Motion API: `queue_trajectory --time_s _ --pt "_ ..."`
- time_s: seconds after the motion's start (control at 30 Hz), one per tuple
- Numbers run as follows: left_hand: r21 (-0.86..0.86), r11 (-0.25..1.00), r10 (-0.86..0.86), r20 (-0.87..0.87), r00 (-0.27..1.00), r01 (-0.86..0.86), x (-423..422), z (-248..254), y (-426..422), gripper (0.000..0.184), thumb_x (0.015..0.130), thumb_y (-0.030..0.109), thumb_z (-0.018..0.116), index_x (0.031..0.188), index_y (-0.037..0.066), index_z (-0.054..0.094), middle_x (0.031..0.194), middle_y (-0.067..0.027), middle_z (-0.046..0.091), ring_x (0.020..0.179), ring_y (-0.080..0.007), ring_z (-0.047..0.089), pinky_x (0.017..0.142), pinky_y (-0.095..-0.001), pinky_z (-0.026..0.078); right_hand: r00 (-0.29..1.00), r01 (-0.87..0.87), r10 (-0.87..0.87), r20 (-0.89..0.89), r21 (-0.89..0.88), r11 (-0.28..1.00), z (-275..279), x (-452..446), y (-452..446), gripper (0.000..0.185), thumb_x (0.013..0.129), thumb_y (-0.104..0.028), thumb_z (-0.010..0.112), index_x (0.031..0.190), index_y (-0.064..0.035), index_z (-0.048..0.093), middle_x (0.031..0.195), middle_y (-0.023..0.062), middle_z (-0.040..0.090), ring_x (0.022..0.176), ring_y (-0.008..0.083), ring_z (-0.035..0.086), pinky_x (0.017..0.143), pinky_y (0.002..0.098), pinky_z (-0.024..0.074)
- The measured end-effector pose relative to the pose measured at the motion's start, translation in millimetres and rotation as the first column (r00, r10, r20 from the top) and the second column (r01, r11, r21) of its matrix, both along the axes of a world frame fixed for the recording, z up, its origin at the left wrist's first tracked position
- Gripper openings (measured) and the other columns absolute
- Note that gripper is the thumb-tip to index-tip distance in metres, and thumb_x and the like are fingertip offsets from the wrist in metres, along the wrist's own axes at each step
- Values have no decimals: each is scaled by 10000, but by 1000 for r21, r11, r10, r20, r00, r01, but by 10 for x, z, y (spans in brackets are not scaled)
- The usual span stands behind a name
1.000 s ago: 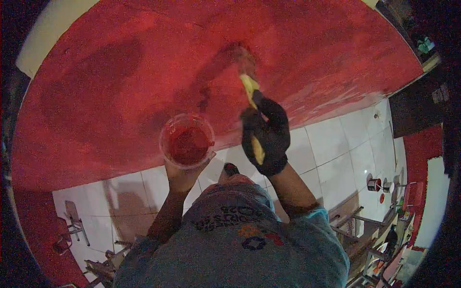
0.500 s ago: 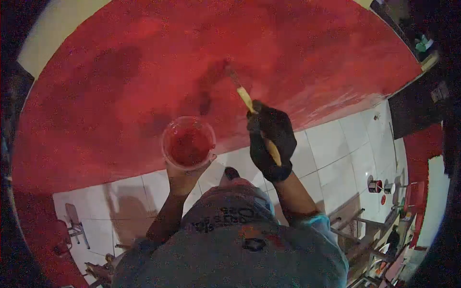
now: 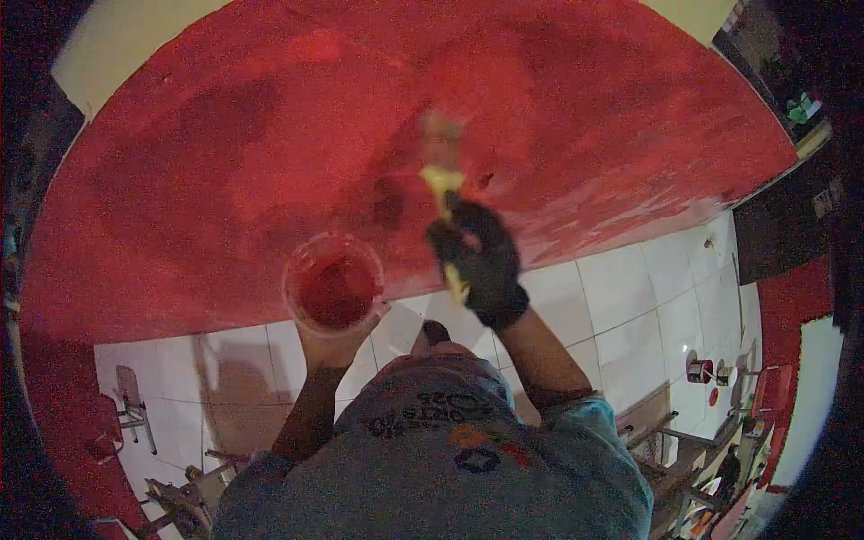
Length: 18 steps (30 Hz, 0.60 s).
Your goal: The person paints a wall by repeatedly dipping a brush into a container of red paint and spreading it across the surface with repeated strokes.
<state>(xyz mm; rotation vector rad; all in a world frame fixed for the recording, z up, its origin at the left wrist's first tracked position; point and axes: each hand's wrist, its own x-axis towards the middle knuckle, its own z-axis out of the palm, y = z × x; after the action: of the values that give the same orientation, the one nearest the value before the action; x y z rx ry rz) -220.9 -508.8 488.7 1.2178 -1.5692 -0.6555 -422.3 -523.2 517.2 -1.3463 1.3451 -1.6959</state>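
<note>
My right hand (image 3: 483,256), in a black glove, is closed round the yellow handle of a paintbrush (image 3: 442,175). The brush points up toward the red-painted wall (image 3: 270,144); its bristle end is smeared by motion, so I cannot tell whether it touches the wall. Bare, my left hand (image 3: 331,346) grips a clear plastic tub (image 3: 290,290) from below and behind. Red paint (image 3: 338,292) lies inside the tub. Most of the left hand's fingers are hidden by the tub.
White floor tiles (image 3: 621,315) run along the foot of the wall. Paint cans (image 3: 697,370) stand on the floor at the right. Wooden furniture (image 3: 670,441) is at the lower right, and a chair (image 3: 132,409) at the lower left. A dark panel (image 3: 783,229) borders the wall on the right.
My right hand has shifted left with the brush, which now stands more upright and shows its broad side. My left hand and the tub have moved slightly left and down.
</note>
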Motion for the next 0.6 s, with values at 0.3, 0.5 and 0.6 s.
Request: queue_trajectory --time_s 0.3,0.5,0.6 --pt "-238 970 -90 -156 984 51 127 82 -101 942 539 43 789 1264 69 189 1197 -124 396 1034 -220 480 840 -337 454 647 180 -543 -535 -584 791 583 -320 92 31 702 -81 623 732 -89 614 794 135 605 717 299 574 630 375 462" --pt "-133 982 125 -99 987 -137 289 -63 -93 963 537 103 813 1270 57 190 1205 -117 389 1042 -234 466 868 -338 427 953 -103 113 -281 51 993 191 153 -86 350 764 -186 647 1053 -16 547 864 148 590 779 252 580 699 358 463" --pt "140 990 54 -216 975 -24 308 47 -56 905 556 109 808 1259 53 240 1216 -114 382 1060 -235 453 873 -349 424 887 -187 161 -433 -17 982 -59 291 2 361 769 -229 636 1043 -12 544 851 149 586 793 251 581 715 356 456"
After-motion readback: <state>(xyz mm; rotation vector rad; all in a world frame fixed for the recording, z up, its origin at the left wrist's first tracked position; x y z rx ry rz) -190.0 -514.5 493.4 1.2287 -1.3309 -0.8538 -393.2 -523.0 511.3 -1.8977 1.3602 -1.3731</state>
